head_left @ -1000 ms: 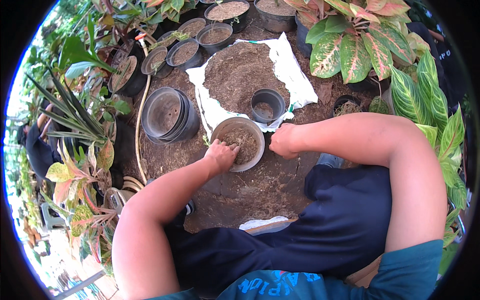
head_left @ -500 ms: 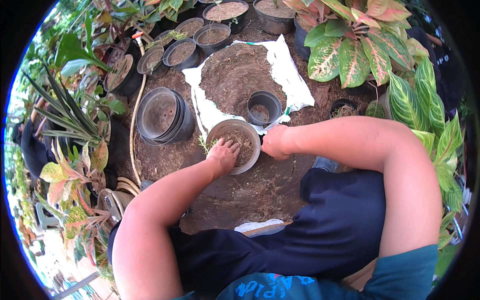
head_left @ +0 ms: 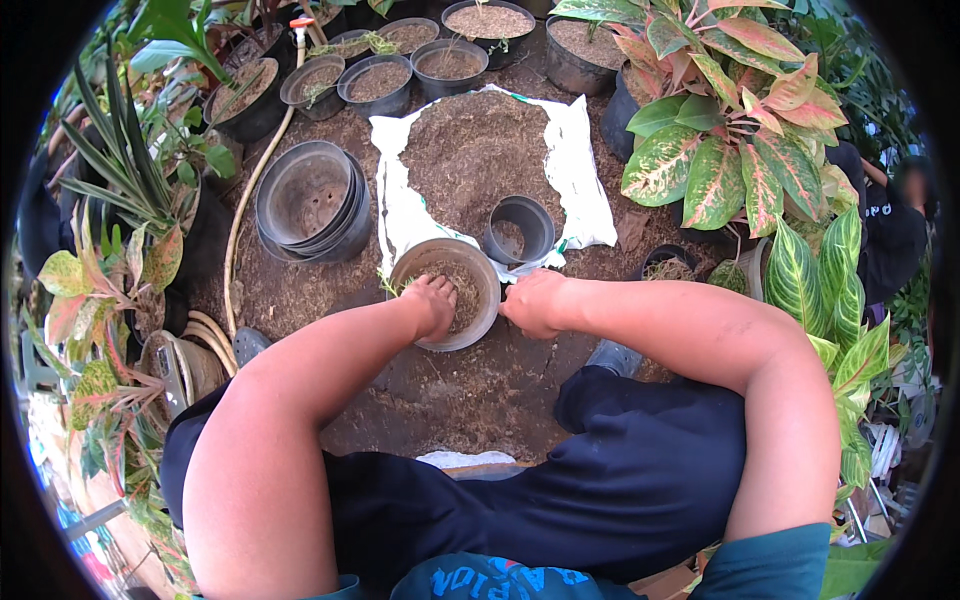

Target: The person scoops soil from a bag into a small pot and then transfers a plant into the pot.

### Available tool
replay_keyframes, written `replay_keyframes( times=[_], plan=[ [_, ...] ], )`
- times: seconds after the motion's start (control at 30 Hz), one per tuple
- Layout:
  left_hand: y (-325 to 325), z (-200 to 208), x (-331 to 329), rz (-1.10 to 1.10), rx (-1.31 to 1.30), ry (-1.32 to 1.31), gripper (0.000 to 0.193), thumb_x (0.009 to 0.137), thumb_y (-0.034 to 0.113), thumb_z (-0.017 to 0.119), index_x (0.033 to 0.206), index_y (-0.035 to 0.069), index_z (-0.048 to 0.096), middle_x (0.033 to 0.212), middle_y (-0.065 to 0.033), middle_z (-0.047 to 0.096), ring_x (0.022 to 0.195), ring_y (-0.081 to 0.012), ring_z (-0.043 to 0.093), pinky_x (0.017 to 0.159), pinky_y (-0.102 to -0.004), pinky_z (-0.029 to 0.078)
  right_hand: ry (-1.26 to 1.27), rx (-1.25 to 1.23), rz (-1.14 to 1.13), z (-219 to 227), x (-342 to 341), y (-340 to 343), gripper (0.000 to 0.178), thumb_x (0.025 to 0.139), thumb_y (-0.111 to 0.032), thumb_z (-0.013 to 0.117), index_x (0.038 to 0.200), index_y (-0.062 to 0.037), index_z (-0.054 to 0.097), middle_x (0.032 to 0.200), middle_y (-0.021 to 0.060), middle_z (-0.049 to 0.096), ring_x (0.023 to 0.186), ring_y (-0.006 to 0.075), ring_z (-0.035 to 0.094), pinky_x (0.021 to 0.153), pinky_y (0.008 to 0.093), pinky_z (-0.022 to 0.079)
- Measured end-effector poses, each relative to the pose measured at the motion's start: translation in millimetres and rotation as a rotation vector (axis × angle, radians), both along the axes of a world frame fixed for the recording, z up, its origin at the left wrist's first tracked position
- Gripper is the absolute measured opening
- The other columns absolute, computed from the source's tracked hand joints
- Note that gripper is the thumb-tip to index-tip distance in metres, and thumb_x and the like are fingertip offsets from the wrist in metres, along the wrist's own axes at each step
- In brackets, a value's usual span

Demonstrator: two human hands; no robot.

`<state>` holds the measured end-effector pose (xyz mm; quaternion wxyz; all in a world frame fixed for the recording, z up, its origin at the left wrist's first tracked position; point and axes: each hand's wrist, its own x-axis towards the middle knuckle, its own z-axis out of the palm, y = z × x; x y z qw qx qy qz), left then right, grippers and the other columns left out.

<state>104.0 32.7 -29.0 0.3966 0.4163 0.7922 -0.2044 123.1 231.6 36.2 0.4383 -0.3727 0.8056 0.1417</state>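
A round, grey-brown plastic pot partly filled with soil stands on the ground in front of me. Inside it, my left hand lies on the soil with its fingers stretched out. A thin green sprig sticks out over the left rim beside that hand. Against the pot's right side is my right hand, its fingers curled closed; what they grip, if anything, is hidden. Just beyond it a smaller black pot with some soil inside sits on the near edge of an opened white sack.
Dark loose soil fills the sack. Nested black pots stand to the left, beside a pale hose. Several soil-filled pots line the back. Leafy plants crowd both sides. Another person is at the far right.
The view has shifted slightly, so the scene sits a little differently in the picture. My left hand stays on the soil in the pot, and my right hand stays by its right side.
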Motion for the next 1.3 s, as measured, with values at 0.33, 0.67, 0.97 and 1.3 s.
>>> replay_keyframes(
  times=[0.33, 0.67, 0.97, 1.3],
  plan=[
    [2.8, 14.9, -5.0, 0.021, 0.124, -0.069, 0.04, 0.079, 0.013, 0.072, 0.118, 0.006, 0.076, 0.123, -0.0152, 0.074, 0.122, -0.0309, 0.068, 0.111, -0.048, 0.041, 0.061, -0.075, -0.05, 3.6, -3.1, -0.6, 0.029, 0.074, -0.006, 0.073, 0.102, -0.0015, 0.081, 0.105, 0.0188, 0.077, 0.103, 0.0349, 0.075, 0.085, 0.045, 0.059],
    [-16.1, 75.7, -21.0, -0.171, 0.342, 0.202, 0.014, 0.083, 0.01, 0.068, 0.093, 0.005, 0.077, 0.094, -0.0166, 0.078, 0.092, -0.0326, 0.077, 0.085, -0.0428, 0.06, 0.09, -0.08, -0.008, 27.3, -12.4, -2.6, 0.034, 0.073, -0.003, 0.076, 0.106, -0.0025, 0.08, 0.107, 0.0164, 0.078, 0.102, 0.0342, 0.076, 0.081, 0.0464, 0.061],
    [-36.3, 187.5, -21.6, -0.24, 0.392, 0.179, 0.037, 0.085, 0.008, 0.067, 0.122, 0.007, 0.07, 0.118, -0.0114, 0.072, 0.116, -0.0297, 0.067, 0.103, -0.0441, 0.05, 0.118, -0.079, -0.039, 36.9, -8.0, 6.4, 0.033, 0.078, -0.007, 0.072, 0.109, 0.0002, 0.079, 0.11, 0.0182, 0.077, 0.104, 0.035, 0.076, 0.082, 0.0468, 0.061],
    [-61.0, 126.6, -11.4, -0.28, 0.215, 0.159, 0.031, 0.089, 0.021, 0.066, 0.117, 0.01, 0.073, 0.118, -0.0083, 0.07, 0.118, -0.024, 0.065, 0.099, -0.0405, 0.048, 0.114, -0.017, -0.2, 24.6, -13.1, 30.3, 0.025, 0.083, -0.012, 0.069, 0.103, -0.0008, 0.079, 0.108, 0.0196, 0.077, 0.105, 0.0362, 0.075, 0.087, 0.0465, 0.06]
  ],
)
